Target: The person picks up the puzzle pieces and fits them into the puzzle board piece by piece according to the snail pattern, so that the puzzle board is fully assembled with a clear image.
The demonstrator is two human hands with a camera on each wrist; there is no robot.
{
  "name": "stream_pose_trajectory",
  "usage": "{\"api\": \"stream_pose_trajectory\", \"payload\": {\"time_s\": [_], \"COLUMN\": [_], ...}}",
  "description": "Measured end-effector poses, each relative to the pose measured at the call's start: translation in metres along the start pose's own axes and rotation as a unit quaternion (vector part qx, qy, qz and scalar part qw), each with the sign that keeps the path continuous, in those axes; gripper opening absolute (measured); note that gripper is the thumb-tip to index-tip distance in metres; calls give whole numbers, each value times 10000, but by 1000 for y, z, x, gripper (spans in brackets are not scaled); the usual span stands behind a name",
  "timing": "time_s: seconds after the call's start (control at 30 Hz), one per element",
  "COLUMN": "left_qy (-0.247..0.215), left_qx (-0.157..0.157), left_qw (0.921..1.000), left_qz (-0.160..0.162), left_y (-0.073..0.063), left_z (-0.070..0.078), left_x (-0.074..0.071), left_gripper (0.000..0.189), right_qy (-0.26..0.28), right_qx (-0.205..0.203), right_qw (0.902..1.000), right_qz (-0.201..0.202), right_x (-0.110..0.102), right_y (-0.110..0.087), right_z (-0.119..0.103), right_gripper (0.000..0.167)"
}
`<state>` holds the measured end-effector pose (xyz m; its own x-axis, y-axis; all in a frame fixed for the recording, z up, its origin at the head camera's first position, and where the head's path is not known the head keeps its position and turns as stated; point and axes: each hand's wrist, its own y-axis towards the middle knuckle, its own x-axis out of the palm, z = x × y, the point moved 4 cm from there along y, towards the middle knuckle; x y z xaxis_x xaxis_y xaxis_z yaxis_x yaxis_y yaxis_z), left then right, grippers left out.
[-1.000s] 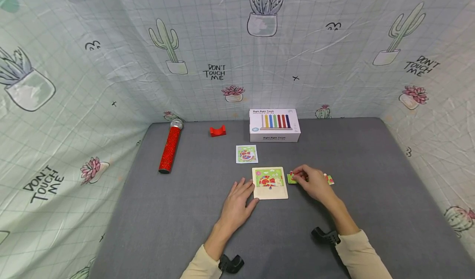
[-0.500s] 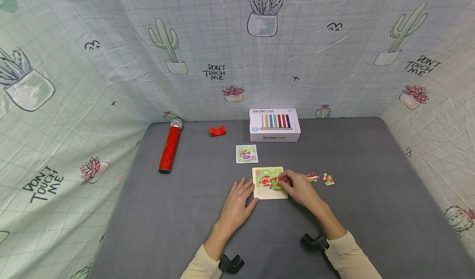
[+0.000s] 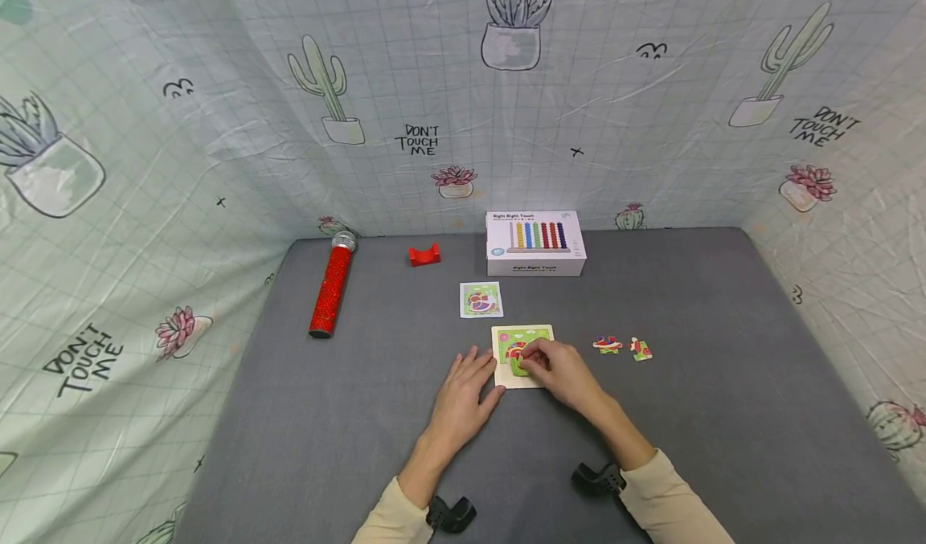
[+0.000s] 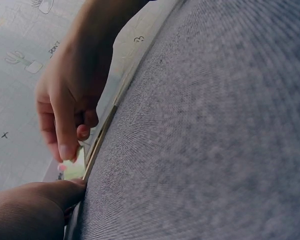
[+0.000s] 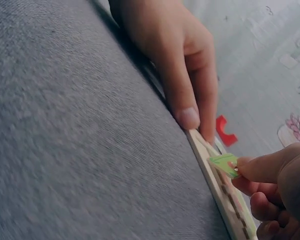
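Observation:
A square wooden puzzle board with a partly filled green picture lies on the grey table. My left hand rests flat with spread fingers, its fingertips and thumb touching the board's left edge. Above the board, my right hand pinches a green puzzle piece between thumb and fingers. In the right wrist view the piece is tilted over the board's recess. Two loose puzzle pieces, one red and blue and one red and green, lie right of the board.
Behind the board lies a small picture card. Farther back stand a white box and a red curved block. A red glittery microphone lies at the left. Printed cloth hangs around the table.
My right hand has picked up the green puzzle piece from beside the board and carried it left over the board. My left hand has stayed in place.

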<state>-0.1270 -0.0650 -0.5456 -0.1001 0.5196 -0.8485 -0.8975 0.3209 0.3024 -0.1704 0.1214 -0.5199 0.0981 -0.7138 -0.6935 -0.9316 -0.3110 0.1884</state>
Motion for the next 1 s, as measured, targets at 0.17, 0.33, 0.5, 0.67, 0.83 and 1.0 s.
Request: {"api": "stream_pose_trajectory", "payload": {"time_s": [0.17, 0.33, 0.5, 0.67, 0.83, 1.0], "left_qy": [-32, -68, -80, -84, -133, -144], "left_qx": [53, 42, -41, 10, -4, -54], "left_qw": [10000, 10000, 10000, 9999, 9999, 9999], "left_qz": [52, 57, 1, 69, 64, 20], "left_y": [0, 0, 0, 1, 0, 1], "left_z": [0, 0, 0, 0, 0, 0], "left_x": [-1, -1, 0, -1, -1, 0], "left_gripper": [48, 47, 47, 47, 47, 47], "right_qy": [-163, -509, -653, -701, -910, -1080], "right_qx": [-195, -364, -410, -445, -628, -733], "right_qw": [9996, 9980, 9970, 9965, 9938, 9914], "right_qz": [105, 133, 122, 120, 92, 77], "right_x": [6, 13, 15, 14, 15, 17], "right_y": [1, 0, 0, 0, 1, 2], "right_z": [-4, -6, -10, -14, -16, -17], "right_gripper": [11, 13, 12, 12, 10, 10]}}
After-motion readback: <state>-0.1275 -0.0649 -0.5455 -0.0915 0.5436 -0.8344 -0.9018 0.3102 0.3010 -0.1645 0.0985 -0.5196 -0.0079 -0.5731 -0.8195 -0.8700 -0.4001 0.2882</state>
